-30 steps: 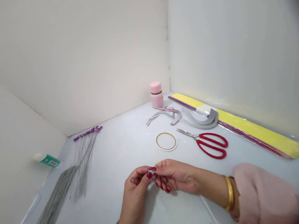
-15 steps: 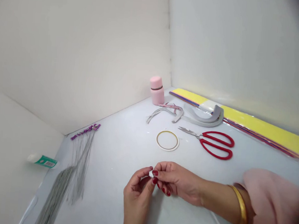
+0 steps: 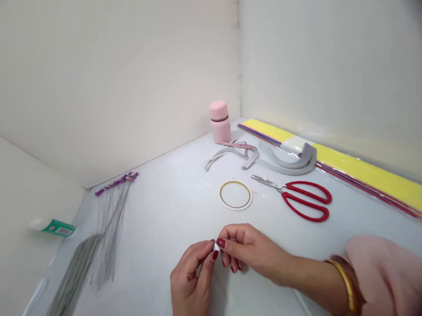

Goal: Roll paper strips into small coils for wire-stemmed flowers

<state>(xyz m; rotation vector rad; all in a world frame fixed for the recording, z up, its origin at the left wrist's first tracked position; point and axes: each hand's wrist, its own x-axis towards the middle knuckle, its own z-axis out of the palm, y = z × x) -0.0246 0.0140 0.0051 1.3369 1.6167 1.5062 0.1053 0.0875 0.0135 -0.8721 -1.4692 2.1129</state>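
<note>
Two bare hands pinching one small white piece (image 3: 217, 246) above a white tabletop (image 3: 162, 217). Left hand (image 3: 190, 285) and right hand (image 3: 247, 248) meet at the fingertips, red-nailed thumbs and fingers pressed together on the piece from either side; its exact form is too small to tell. Gold bangle (image 3: 348, 298) and pink sleeve (image 3: 387, 288) on the right forearm. Nearest the hands, a gold-edged paper ring (image 3: 236, 195) lying flat and red-handled scissors (image 3: 304, 200), blades pointing left. Farther off, grey paper strips (image 3: 287, 165), a yellow strip pack (image 3: 374, 173), a pink bottle (image 3: 220, 122), purple-tipped wires (image 3: 109, 218) and a green-labelled white tube (image 3: 57, 227)
</note>
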